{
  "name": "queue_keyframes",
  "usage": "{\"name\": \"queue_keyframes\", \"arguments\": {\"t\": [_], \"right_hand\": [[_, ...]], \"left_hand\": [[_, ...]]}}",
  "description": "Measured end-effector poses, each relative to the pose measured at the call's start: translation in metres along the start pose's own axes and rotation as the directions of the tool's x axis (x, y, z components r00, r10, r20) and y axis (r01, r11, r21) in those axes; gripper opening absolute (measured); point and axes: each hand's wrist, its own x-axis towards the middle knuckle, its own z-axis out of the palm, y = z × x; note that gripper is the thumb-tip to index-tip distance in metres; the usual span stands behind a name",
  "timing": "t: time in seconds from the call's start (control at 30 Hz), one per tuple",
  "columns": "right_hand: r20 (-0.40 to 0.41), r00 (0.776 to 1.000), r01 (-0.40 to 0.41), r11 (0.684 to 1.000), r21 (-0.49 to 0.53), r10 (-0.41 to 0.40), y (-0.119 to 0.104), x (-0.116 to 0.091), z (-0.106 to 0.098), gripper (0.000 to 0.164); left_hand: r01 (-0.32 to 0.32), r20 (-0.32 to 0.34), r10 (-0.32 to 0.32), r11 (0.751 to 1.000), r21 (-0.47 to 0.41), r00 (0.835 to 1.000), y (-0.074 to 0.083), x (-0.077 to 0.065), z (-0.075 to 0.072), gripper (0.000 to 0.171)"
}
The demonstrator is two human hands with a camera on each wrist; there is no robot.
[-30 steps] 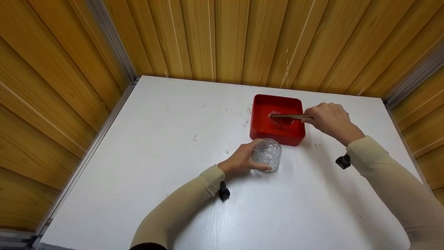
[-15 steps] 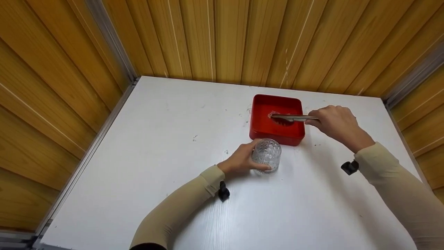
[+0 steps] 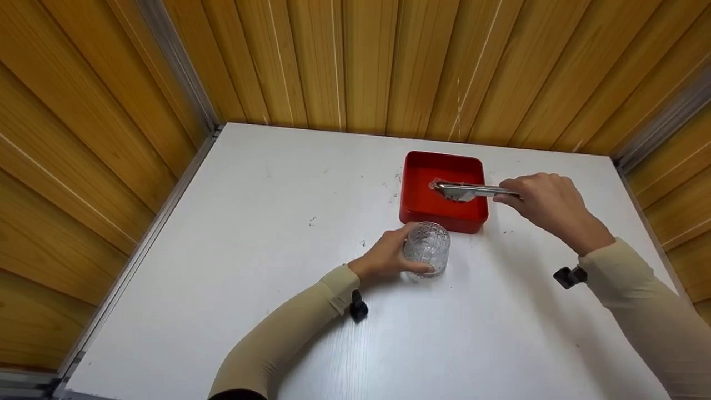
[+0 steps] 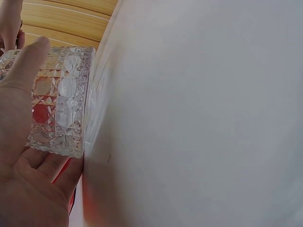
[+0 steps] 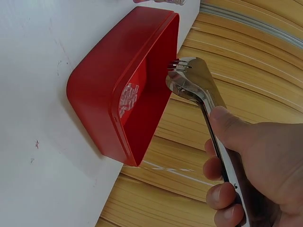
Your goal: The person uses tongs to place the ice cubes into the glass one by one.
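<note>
My left hand [image 3: 383, 256] grips a clear cut-glass tumbler [image 3: 434, 244], thumb along the near side and fingers around the far side. The tumbler stands upright on the white table by the front wall of a red square box [image 3: 444, 223]. In the right wrist view, several clear, ice-like pieces [image 5: 129, 97] lie on the box floor. My right hand [image 3: 550, 204] holds metal tongs [image 3: 482, 191] by the handles. Their toothed ends [image 5: 180, 68] are at the box opening, apart from the clear pieces; I see nothing held between them.
A white table [image 3: 266, 222] carries everything, with small dark scuffs on its surface. Wood-patterned panels [image 3: 366, 66] wall it in at the back and sides. A grey metal rail [image 3: 133, 250] runs along the left edge.
My right hand has drawn slightly right and toward me. The tongs have turned and now show their broad silver side. The left hand and tumbler have stayed in place.
</note>
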Motion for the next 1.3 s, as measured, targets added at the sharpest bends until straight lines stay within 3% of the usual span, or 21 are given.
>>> {"name": "queue_keyframes", "arguments": {"t": [0.4, 0.67, 0.97, 1.3], "right_hand": [[-0.018, 1.000, 0.022, 1.000, 0.009, -0.022, -0.020, -0.014, -0.009, 0.017], [-0.109, 0.989, 0.106, 0.994, 0.014, -0.104, -0.026, -0.022, -0.010, 0.011], [-0.057, 0.996, 0.070, 0.997, 0.029, -0.069, -0.028, -0.024, -0.008, 0.015], [-0.097, 0.990, 0.104, 0.994, 0.025, -0.101, -0.032, -0.028, -0.009, 0.014]], "left_hand": [[0.015, 0.003, -0.014, 1.000, -0.019, 1.000, 0.002, -0.003, -0.003, 0.082], [0.020, 0.004, -0.020, 0.999, 0.036, 1.000, 0.002, -0.003, -0.006, 0.085], [0.067, 0.004, -0.067, 0.997, 0.031, 0.998, 0.004, -0.004, -0.005, 0.089], [0.053, 0.004, -0.053, 0.999, -0.001, 0.999, 0.004, -0.003, -0.003, 0.085]]}}
